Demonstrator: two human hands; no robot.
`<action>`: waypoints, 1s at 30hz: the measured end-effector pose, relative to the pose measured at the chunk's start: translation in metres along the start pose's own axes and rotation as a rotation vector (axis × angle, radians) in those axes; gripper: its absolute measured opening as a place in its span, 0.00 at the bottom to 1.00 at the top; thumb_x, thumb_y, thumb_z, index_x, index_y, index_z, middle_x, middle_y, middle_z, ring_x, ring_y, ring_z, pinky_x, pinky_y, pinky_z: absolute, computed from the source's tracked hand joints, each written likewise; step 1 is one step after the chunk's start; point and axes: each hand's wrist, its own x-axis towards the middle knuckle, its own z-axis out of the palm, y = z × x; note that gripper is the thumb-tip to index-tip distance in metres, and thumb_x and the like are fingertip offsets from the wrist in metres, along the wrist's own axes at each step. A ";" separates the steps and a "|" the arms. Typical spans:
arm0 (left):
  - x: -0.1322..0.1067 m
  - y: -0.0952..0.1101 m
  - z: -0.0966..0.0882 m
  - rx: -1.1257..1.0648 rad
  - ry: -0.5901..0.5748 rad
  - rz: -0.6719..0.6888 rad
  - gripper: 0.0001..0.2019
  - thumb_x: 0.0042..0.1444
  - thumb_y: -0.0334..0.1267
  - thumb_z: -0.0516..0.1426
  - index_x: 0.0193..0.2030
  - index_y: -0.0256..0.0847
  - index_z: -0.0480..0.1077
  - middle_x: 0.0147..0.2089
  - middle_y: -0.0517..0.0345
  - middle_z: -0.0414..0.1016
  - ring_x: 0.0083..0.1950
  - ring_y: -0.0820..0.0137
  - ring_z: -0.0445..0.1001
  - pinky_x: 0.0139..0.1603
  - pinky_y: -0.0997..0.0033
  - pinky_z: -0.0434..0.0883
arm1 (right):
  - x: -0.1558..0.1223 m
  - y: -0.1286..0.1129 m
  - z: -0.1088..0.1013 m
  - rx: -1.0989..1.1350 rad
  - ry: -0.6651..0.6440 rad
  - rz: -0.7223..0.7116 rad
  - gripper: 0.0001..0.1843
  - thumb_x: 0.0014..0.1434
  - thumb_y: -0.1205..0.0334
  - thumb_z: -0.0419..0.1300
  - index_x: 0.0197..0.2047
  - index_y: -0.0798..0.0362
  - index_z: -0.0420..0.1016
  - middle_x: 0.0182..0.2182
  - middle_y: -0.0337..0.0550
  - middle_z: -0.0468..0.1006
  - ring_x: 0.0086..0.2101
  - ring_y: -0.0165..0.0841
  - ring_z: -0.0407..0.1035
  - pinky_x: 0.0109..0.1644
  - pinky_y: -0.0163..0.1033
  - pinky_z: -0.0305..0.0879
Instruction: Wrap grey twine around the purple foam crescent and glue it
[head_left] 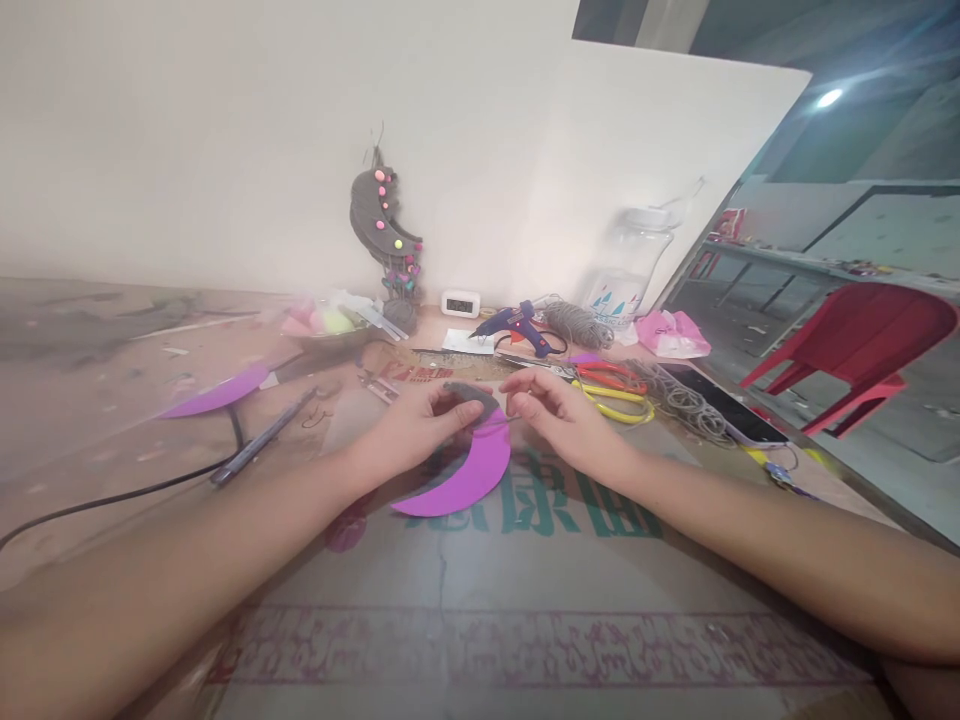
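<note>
A purple crescent-moon cutout (471, 478) hangs below my left hand (420, 425), its long point curving down to the left. Grey yarn (481, 402) covers the upper end of the crescent, and my left thumb and fingers are closed around that wrapped part. Close by on the right, my right hand (559, 412) has its thumb and index finger brought together. A thin grey strand runs across the crescent to these fingertips. Both hands are just above the printed sheet (442, 640) on the table.
Behind the hands lie a blue glue gun (514, 325), yellow-handled scissors (615, 400) and a grey yarn bundle (577, 325). A decorated grey moon (375, 215) hangs on the wall. A phone (727, 405) lies right; a pen (266, 438) and another purple piece (221, 392) lie left.
</note>
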 end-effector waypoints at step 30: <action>0.002 0.010 0.000 0.142 0.145 -0.100 0.16 0.57 0.46 0.51 0.23 0.41 0.62 0.23 0.63 0.66 0.28 0.70 0.67 0.31 0.72 0.63 | 0.008 0.008 0.001 0.200 -0.025 0.109 0.13 0.60 0.53 0.55 0.30 0.53 0.67 0.17 0.31 0.62 0.19 0.25 0.56 0.21 0.32 0.53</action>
